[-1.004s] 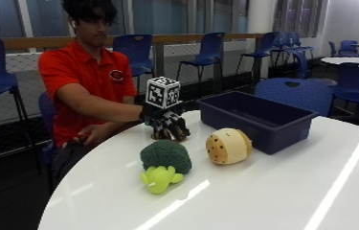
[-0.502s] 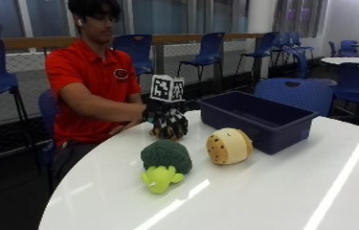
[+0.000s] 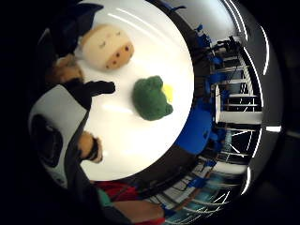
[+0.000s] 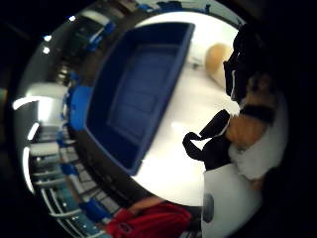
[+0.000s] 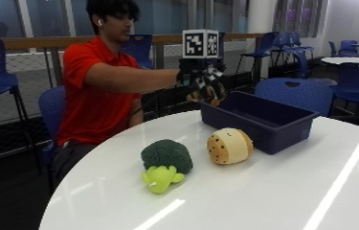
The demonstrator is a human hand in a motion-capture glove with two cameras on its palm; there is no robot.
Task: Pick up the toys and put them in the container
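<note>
- Gloved and raised off the table, my right hand [image 5: 203, 82] hangs in the air near the back corner of the container, with my arm stretched out toward it.
- Its fingers [image 5: 212, 91] droop downward, relaxed and a little apart, and they hold nothing.
- 2 toys lie on the white table [image 5: 262, 191]: 1 green broccoli plush [image 5: 165, 162] and 1 tan round plush [image 5: 229, 145].
- Both toys sit out on the tabletop, not in the container; neither touches my hand.
- 1 dark blue container [image 5: 255, 120] stands behind the toys, on the table's far side.
- Of the 2 toys, the tan round plush lies just beside the container's front wall, while the broccoli plush lies near it, a bit closer to the table's front edge.
- From the palm's thumb side, the container [image 4: 138, 89] shows its open inside with nothing in it, and 1 corner of the tan plush [image 4: 215, 62] peeks out beside it.
- From the little-finger side, both toys show on the table below: the broccoli plush [image 3: 151, 98] and the tan plush [image 3: 107, 47], lying apart from each other.
</note>
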